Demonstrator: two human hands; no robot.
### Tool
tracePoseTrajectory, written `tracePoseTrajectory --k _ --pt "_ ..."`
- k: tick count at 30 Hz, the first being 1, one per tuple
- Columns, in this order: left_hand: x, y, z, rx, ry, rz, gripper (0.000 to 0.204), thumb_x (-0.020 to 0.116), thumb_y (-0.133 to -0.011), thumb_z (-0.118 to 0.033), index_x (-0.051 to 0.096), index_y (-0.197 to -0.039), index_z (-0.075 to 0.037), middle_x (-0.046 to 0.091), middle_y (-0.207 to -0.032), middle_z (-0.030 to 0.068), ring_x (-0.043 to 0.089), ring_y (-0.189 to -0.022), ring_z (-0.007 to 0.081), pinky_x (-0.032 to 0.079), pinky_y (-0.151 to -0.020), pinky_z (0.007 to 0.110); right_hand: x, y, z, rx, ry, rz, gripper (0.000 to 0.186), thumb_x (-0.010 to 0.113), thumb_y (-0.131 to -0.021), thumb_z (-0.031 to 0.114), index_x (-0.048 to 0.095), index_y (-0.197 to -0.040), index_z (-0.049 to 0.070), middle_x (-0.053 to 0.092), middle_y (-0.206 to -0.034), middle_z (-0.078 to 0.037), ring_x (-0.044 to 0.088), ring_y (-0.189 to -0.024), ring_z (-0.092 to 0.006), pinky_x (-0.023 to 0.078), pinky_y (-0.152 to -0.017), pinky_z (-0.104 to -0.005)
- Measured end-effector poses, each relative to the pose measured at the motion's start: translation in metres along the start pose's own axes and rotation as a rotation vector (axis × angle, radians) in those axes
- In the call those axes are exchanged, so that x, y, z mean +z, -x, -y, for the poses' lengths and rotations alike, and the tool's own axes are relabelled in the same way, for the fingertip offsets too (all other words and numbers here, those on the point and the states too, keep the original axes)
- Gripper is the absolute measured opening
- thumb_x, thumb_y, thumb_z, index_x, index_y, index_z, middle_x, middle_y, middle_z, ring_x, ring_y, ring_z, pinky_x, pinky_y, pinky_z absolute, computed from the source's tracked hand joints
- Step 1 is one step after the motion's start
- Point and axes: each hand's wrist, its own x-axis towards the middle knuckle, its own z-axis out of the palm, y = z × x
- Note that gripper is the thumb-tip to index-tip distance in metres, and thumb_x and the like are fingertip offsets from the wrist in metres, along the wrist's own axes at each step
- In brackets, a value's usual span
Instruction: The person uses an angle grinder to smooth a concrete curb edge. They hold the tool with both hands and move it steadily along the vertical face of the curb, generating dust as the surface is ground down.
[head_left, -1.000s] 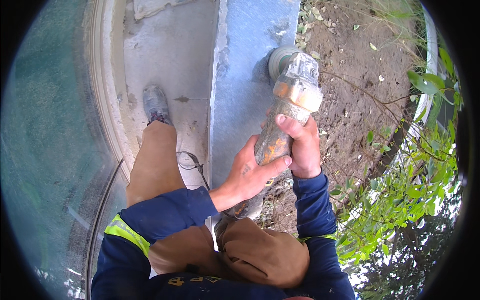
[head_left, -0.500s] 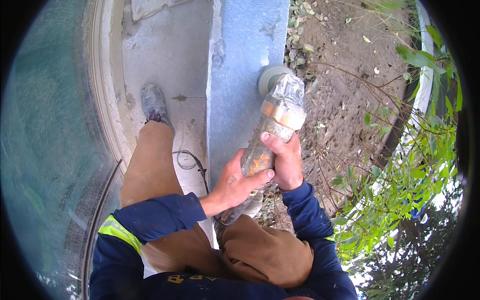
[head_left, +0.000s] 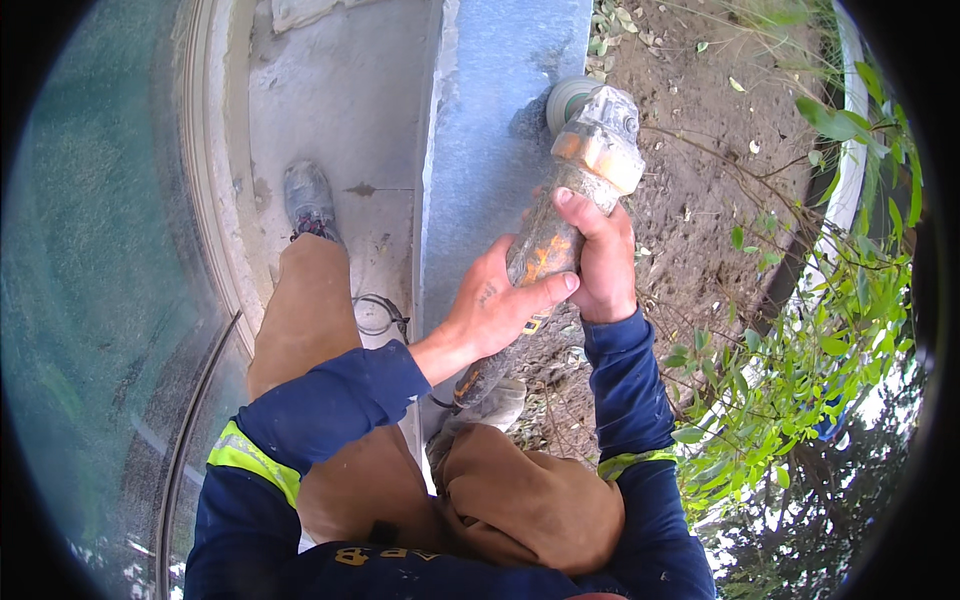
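I held a dust-caked angle grinder with orange patches on its grey body (head_left: 560,225) in both hands, its round disc end (head_left: 572,98) up against the far edge of the pale blue-grey concrete slab (head_left: 500,130). My left hand (head_left: 495,310) wrapped the lower part of the body, fingers curled over it and the thumb laid across the top, pinching the tool firmly. My right hand (head_left: 600,260) closed around the body just above, the thumb pressed along the casing toward the head. The two hands touched one another on the grinder. The tool lay tilted, its tail pointing back toward my knee and its head away from me, over the seam between the slab and the bare brown soil (head_left: 700,170). My grey dusty shoe (head_left: 308,198) stood on the light concrete paving (head_left: 330,90) to the left of the slab. Green leafy branches (head_left: 800,350) hung at my right.
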Motion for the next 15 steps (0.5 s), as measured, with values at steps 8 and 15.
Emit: tracePoseTrajectory --k 8,15 --pt "0.005 0.010 0.002 -0.053 0.007 0.001 0.066 0.083 -0.087 -0.032 0.051 -0.129 0.009 0.070 -0.109 0.0156 0.069 -0.096 0.0181 0.056 -0.084 0.033 0.000 0.009 0.002 0.040 -0.001 0.004 0.045 0.066 -0.092 0.016 0.055 -0.130 -0.005 0.068 -0.110 -0.015 0.071 -0.092 -0.0255 0.061 -0.077 -0.0399" --pt "0.010 0.013 0.001 -0.033 -0.009 -0.040 0.067 0.084 -0.086 -0.031 0.051 -0.129 0.009 0.070 -0.109 0.0157 0.068 -0.098 0.0187 0.056 -0.085 0.034 -0.002 0.011 0.004 0.040 0.002 0.028 0.046 0.067 -0.092 0.019 0.056 -0.129 -0.005 0.068 -0.109 -0.015 0.071 -0.091 -0.0256 0.061 -0.077 -0.0397"
